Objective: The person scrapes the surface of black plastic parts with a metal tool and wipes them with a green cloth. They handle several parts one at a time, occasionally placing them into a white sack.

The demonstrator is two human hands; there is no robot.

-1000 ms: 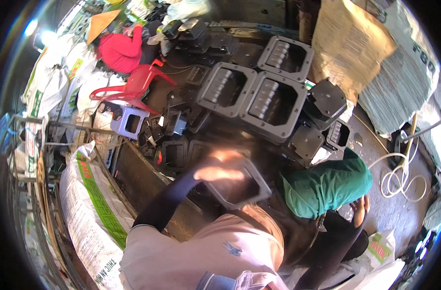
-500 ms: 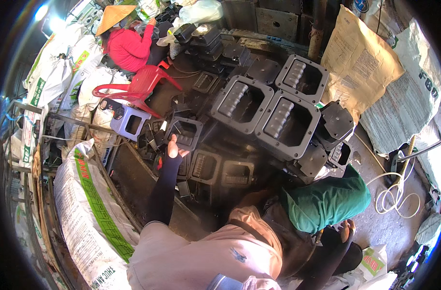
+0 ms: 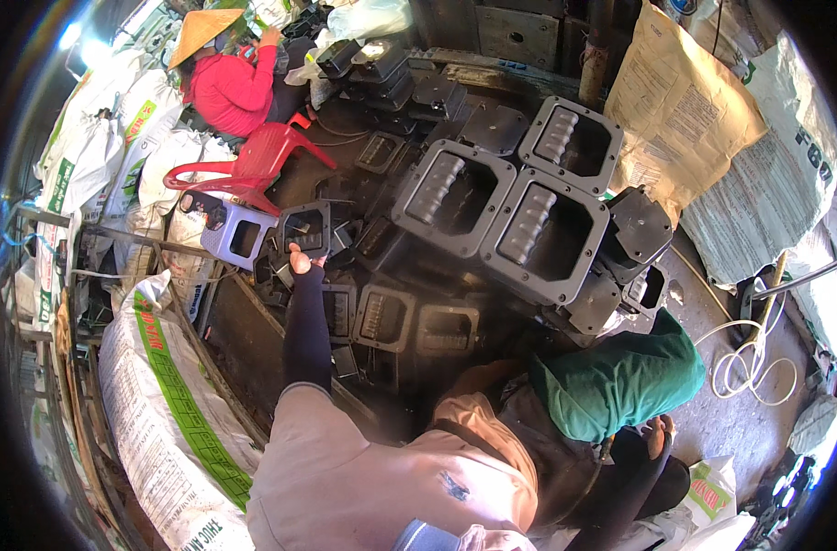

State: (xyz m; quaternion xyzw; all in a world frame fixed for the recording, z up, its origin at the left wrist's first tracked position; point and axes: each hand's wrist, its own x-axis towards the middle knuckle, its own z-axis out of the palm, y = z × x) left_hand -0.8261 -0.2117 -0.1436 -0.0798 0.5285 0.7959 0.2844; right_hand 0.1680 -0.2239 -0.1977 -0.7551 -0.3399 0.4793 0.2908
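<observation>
My left arm reaches forward, and my left hand [image 3: 302, 261] grips the near edge of a small black plastic housing [image 3: 319, 219] with a frame-like rim and a hollow middle. It is held over a heap of black parts beside a lilac plastic stool [image 3: 237, 236]. My right hand [image 3: 658, 437] is low at the right, beside the green cloth [image 3: 620, 381] over my leg. Its fingers are curled, and what they hold, if anything, is hidden. Large black housings [image 3: 549, 237] with ridged insides are stacked in front of me.
A red plastic chair [image 3: 253, 165] stands beyond the stool. Past it sits a person [image 3: 235, 92] in a pink top and conical hat. White sacks [image 3: 175, 413] line the left; a brown paper sack [image 3: 680, 119] and a coiled white cable [image 3: 753, 372] are at right.
My left hand has carried the small black housing forward and left, toward the stool. My right hand stays beside the green cloth. The view has shifted slightly.
</observation>
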